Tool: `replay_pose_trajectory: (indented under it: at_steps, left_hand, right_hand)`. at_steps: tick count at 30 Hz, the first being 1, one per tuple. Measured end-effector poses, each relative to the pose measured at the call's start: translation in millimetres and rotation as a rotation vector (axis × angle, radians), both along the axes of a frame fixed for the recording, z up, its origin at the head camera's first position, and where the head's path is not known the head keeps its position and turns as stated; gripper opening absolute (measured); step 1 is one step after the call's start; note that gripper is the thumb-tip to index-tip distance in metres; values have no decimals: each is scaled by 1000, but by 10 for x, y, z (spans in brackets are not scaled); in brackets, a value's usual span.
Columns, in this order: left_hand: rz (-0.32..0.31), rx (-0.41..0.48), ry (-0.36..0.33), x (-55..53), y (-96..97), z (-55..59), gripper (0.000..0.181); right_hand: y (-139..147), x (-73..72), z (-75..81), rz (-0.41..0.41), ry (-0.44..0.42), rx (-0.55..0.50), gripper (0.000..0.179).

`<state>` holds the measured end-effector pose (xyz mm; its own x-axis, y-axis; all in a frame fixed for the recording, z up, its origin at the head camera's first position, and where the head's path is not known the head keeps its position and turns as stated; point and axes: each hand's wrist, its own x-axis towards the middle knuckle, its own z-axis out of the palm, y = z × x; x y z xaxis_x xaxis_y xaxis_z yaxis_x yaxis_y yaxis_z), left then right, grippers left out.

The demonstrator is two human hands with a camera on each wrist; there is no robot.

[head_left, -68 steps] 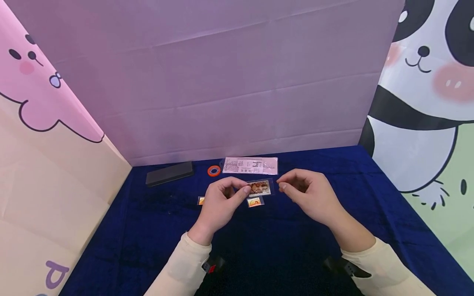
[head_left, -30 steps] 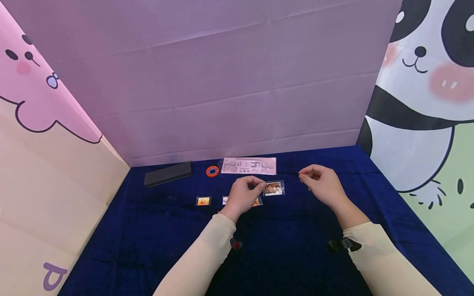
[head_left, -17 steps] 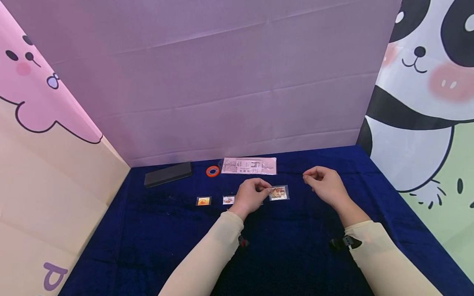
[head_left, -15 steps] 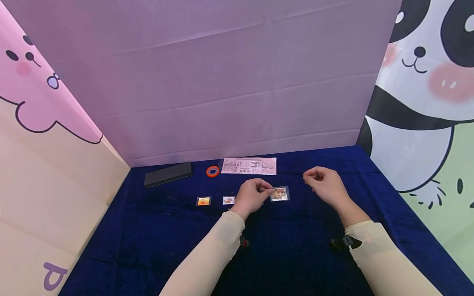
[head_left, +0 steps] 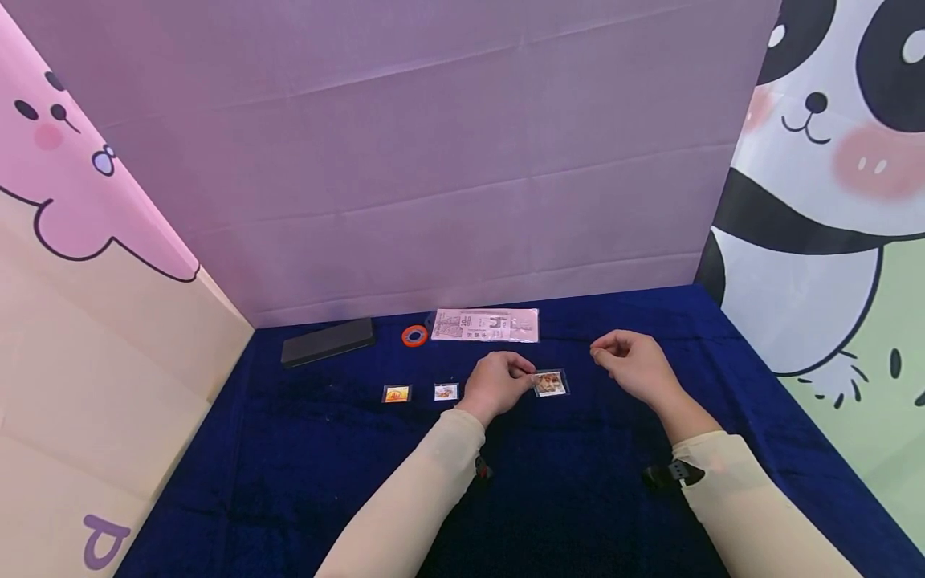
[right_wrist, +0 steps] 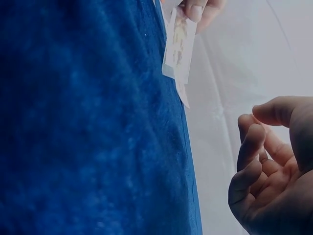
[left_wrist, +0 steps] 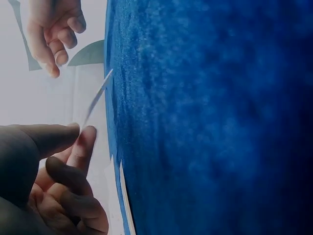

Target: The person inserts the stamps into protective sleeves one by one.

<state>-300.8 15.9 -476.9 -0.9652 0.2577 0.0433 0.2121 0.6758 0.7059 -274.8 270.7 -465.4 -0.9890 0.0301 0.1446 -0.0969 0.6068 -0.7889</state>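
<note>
My left hand (head_left: 497,385) pinches the left edge of a postage stamp in a clear sleeve (head_left: 552,383), between thumb and forefinger. In the left wrist view the sleeved stamp (left_wrist: 98,96) appears edge-on, tilted, beyond the fingertips. Its brownish picture faces up in the head view. To the right, my right hand (head_left: 630,366) hovers with loosely curled fingers, apart from the stamp; the right wrist view shows nothing between thumb and fingers (right_wrist: 252,142). Left of the left hand lie a small orange sleeved stamp (head_left: 397,393) and a small white one (head_left: 446,392).
Along the back of the blue cloth (head_left: 347,482) lie a dark grey flat case (head_left: 328,341), an orange ring-shaped roll (head_left: 406,335) and a pink banknote in a clear sleeve (head_left: 486,325). A mauve curtain (head_left: 448,160) stands behind them, with printed panels at both sides.
The left hand has carried the sleeved stamp rightward and slightly nearer, covering another small orange stamp seen earlier. The right hand has moved right, away from it, then stayed nearly still.
</note>
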Motion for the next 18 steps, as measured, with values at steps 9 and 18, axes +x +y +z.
replay_pose_trajectory:
  at_steps: [9,18]
  left_hand:
    - [3,-107,57,10,-48,17,16]
    - [20,-73,60,47,-399,96,16]
  right_hand:
    - [16,2,-10,8,-15,5,20]
    - [-6,32,28,32,-10,14,22]
